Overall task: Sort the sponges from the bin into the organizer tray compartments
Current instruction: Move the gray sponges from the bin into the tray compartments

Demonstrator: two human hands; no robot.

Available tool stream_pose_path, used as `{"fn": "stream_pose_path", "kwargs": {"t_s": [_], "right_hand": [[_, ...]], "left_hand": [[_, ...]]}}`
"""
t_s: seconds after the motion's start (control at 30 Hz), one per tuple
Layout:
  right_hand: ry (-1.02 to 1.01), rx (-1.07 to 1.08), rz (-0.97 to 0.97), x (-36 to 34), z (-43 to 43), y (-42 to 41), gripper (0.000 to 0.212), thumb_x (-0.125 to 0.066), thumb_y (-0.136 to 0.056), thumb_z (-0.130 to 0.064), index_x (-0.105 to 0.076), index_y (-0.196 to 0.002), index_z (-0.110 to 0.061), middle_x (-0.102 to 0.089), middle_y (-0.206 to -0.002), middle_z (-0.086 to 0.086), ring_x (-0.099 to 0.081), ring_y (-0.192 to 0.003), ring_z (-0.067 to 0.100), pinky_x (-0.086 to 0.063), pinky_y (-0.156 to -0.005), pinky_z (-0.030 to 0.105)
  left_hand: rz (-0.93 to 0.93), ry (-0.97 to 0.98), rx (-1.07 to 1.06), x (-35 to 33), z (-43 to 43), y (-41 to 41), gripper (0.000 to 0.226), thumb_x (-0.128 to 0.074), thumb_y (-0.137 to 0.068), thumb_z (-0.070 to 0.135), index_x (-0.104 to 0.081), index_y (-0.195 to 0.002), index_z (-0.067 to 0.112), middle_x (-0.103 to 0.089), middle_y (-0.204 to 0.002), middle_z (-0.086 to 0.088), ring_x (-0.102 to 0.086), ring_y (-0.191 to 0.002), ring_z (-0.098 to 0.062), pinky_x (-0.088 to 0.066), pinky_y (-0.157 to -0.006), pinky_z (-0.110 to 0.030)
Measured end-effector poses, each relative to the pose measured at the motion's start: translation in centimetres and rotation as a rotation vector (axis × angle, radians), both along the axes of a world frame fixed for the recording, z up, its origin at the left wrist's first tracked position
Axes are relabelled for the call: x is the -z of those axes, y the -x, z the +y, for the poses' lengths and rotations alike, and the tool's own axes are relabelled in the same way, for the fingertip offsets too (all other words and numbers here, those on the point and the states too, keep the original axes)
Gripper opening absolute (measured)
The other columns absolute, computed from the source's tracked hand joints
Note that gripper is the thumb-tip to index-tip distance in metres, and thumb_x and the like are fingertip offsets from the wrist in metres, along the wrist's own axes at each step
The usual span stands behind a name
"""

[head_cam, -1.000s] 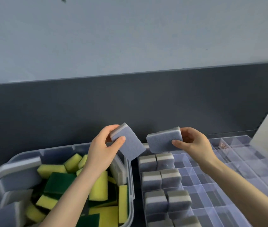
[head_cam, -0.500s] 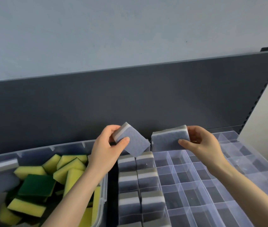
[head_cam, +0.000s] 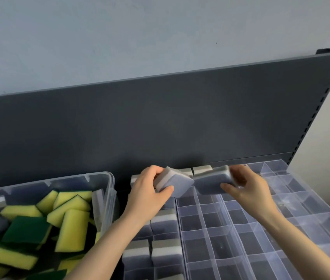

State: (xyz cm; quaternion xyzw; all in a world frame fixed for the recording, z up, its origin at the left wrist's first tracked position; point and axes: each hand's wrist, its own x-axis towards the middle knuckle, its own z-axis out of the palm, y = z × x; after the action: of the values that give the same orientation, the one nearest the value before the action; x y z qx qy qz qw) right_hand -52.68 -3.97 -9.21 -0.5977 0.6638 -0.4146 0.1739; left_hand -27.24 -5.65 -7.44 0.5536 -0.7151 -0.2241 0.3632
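Note:
My left hand [head_cam: 150, 197] grips a grey and white sponge [head_cam: 177, 182], tilted, over the far left corner of the clear organizer tray [head_cam: 281, 235]. Beside it, my right hand [head_cam: 248, 188] holds a second grey sponge [head_cam: 212, 179] flat above the tray's back row. The two sponges nearly touch. Several grey sponges [head_cam: 166, 221] stand in the tray's two left columns. The clear bin [head_cam: 110, 190] on the left holds yellow and green sponges [head_cam: 69, 229] and some grey ones.
A dark grey back panel [head_cam: 160, 122] rises right behind the bin and tray. Its slotted right post [head_cam: 317, 110] slants up at the far right. A pale wall lies above.
Both hands have moved down and toward the tray's back row with their sponges, drawing closer together. The view has shifted right, so the bin sits further left.

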Motion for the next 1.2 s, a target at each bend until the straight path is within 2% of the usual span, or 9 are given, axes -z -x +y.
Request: {"fn": "stream_pose_path", "kwargs": {"t_s": [0.1,0.23,0.37,0.5,0.7,0.8,0.9,1.0,1.2], "right_hand": [[-0.020,-0.014,0.027,0.8,-0.2,0.6,0.036,-0.077,-0.071,-0.012,-0.063,-0.104,-0.020,-0.064,-0.084,-0.014,-0.061,-0.080,0.010,-0.040,-0.065,0.011],[-0.038,-0.025,0.082,1.0,-0.4,1.4,0.038,-0.078,-0.072,-0.014,-0.063,-0.107,-0.019,-0.062,-0.084,-0.015,-0.059,-0.078,0.009,-0.042,-0.067,0.018],[-0.074,-0.057,0.136,0.7,-0.6,2.0,0.036,-0.077,-0.072,-0.015,-0.063,-0.105,-0.019,-0.061,-0.081,-0.012,-0.059,-0.079,0.016,-0.044,-0.067,0.024],[-0.130,-0.134,0.246,0.6,-1.1,2.6,0.036,-0.076,-0.073,-0.018,-0.063,-0.106,-0.021,-0.062,-0.083,-0.011,-0.053,-0.074,0.014,-0.036,-0.061,0.021],[-0.174,-0.334,0.470,-0.8,-3.2,2.4,0.028,-0.065,-0.068,-0.013,-0.064,-0.095,-0.022,-0.068,-0.087,-0.004,-0.061,-0.085,0.022,-0.049,-0.070,0.033],[-0.185,-0.394,0.632,-1.5,-4.6,1.7,0.026,-0.058,-0.065,-0.013,-0.059,-0.089,-0.022,-0.065,-0.081,-0.001,-0.057,-0.079,0.026,-0.052,-0.065,0.037],[-0.215,-0.432,0.712,-2.2,-5.8,0.9,0.018,-0.055,-0.064,-0.011,-0.051,-0.078,-0.023,-0.058,-0.074,0.000,-0.052,-0.073,0.029,-0.049,-0.059,0.033],[-0.239,-0.456,0.743,-2.6,-6.3,0.7,0.022,-0.059,-0.063,-0.012,-0.058,-0.083,-0.022,-0.061,-0.078,0.000,-0.053,-0.075,0.028,-0.050,-0.060,0.033],[-0.247,-0.483,0.747,-2.4,-6.8,0.8,0.025,-0.065,-0.061,-0.015,-0.061,-0.085,-0.019,-0.064,-0.080,0.001,-0.056,-0.077,0.027,-0.055,-0.065,0.036]], "left_hand": [[-0.084,-0.011,0.014,0.3,-0.3,0.9,0.026,-0.072,-0.078,0.023,-0.051,-0.092,0.030,-0.056,-0.091,0.017,-0.050,-0.087,0.004,-0.038,-0.063,-0.011],[-0.190,0.014,0.047,0.4,-0.6,2.0,0.028,-0.072,-0.079,0.028,-0.051,-0.098,0.028,-0.055,-0.095,0.018,-0.051,-0.086,-0.002,-0.036,-0.062,-0.011],[-0.276,-0.004,0.083,0.8,-0.9,2.7,0.030,-0.071,-0.080,0.033,-0.048,-0.099,0.029,-0.053,-0.096,0.017,-0.052,-0.085,-0.003,-0.043,-0.066,-0.015],[-0.369,-0.048,0.093,0.8,-1.4,3.1,0.028,-0.070,-0.082,0.033,-0.048,-0.100,0.031,-0.055,-0.097,0.016,-0.054,-0.087,-0.004,-0.044,-0.066,-0.017],[-0.585,-0.062,0.163,-1.1,-2.6,4.1,0.043,-0.065,-0.084,0.028,-0.058,-0.126,0.027,-0.061,-0.123,0.010,-0.056,-0.112,-0.014,-0.047,-0.091,-0.026],[-0.683,-0.084,0.216,-1.7,-3.4,5.1,0.043,-0.064,-0.081,0.024,-0.060,-0.124,0.028,-0.063,-0.119,0.007,-0.057,-0.109,-0.018,-0.050,-0.089,-0.034],[-0.671,-0.104,0.233,-1.8,-4.4,5.6,0.044,-0.067,-0.079,0.022,-0.061,-0.122,0.028,-0.064,-0.118,0.008,-0.058,-0.107,-0.017,-0.051,-0.087,-0.035],[-0.615,-0.159,0.238,-1.5,-4.9,5.5,0.047,-0.071,-0.077,0.022,-0.062,-0.123,0.028,-0.061,-0.124,0.009,-0.056,-0.112,-0.014,-0.050,-0.093,-0.034],[-0.680,-0.248,0.269,-0.7,-5.2,4.8,0.051,-0.076,-0.077,0.030,-0.060,-0.125,0.024,-0.060,-0.127,0.006,-0.056,-0.113,-0.014,-0.049,-0.093,-0.033]]}}
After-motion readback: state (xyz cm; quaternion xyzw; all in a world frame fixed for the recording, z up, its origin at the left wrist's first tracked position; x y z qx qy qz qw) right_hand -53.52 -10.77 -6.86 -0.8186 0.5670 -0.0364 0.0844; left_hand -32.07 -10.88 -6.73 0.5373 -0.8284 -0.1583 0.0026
